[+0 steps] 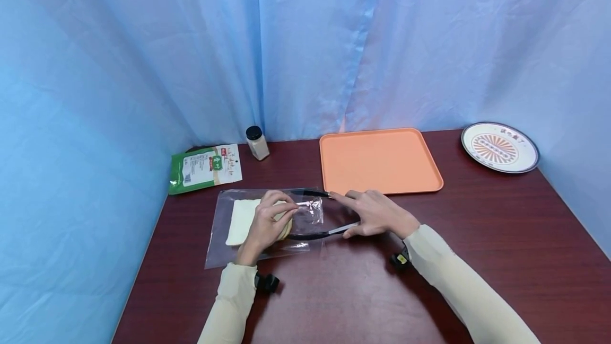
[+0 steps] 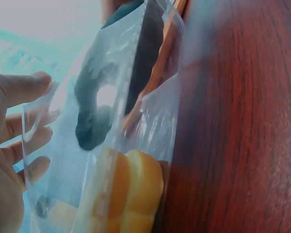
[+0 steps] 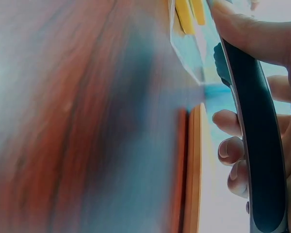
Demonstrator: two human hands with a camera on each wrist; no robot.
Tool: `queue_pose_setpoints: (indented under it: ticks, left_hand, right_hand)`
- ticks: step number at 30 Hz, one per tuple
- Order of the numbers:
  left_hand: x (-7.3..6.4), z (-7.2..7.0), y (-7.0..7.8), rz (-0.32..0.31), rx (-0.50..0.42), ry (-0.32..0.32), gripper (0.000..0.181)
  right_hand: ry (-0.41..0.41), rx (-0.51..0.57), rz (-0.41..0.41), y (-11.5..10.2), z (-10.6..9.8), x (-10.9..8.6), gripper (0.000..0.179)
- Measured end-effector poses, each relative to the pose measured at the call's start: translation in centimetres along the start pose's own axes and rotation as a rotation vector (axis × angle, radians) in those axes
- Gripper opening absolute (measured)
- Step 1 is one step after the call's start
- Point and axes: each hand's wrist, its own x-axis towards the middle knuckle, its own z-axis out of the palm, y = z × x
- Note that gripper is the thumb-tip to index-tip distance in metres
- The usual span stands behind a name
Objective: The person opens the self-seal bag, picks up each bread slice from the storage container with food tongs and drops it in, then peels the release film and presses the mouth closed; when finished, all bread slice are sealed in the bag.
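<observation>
Slices of bread point(image 1: 242, 219) lie inside a clear plastic bag point(image 1: 218, 248) on the table. With thumb and fingertips, my left hand point(image 1: 267, 222) pinches the bag's film above the bread. In the left wrist view the fingers show through the film, beside the yellow-crusted slices point(image 2: 144, 179). My right hand point(image 1: 379, 214) holds a pair of black-and-silver tongs point(image 1: 312, 236), its fingers at one arm and its thumb at the other, the arms spread wide apart. The dark tong ends reach into the bag's mouth, around the bread. A dark handle point(image 3: 257, 131) fills much of the right wrist view.
An orange tray point(image 1: 377, 161) lies just beyond the right hand. At the back right is a patterned white plate point(image 1: 498, 148). A green-and-white pouch point(image 1: 205, 169) and a black-capped jar point(image 1: 258, 145) stand back left. Blue curtains point(image 1: 310, 52) border the dark red table point(image 1: 343, 291).
</observation>
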Motion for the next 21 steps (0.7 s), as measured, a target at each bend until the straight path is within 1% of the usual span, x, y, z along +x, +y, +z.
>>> queue_pose_setpoints:
  ticks: [5, 8, 13, 17, 21]
  left_hand:
    - [-0.1, 0.0, -0.1, 0.008, 0.005, -0.002, 0.004]
    - [-0.1, 0.1, -0.2, 0.013, 0.003, 0.0, 0.004]
    - [-0.1, 0.1, -0.1, 0.002, 0.002, -0.005, 0.003]
    - [-0.1, 0.1, -0.1, -0.012, 0.003, -0.011, 0.004]
    - [-0.2, 0.3, -0.1, -0.013, 0.018, -0.012, 0.006]
  right_hand:
    - [0.036, 0.011, 0.021, 0.6, -0.4, -1.9, 0.099]
    - [0.039, 0.014, 0.048, 1.0, -0.7, -3.0, 0.099]
    - [0.03, 0.058, 0.125, 1.7, -1.0, -5.1, 0.097]
    - [0.051, 0.092, 0.189, 2.3, -1.2, -6.8, 0.096]
    - [0.073, 0.119, 0.253, 2.8, -1.4, -8.4, 0.095]
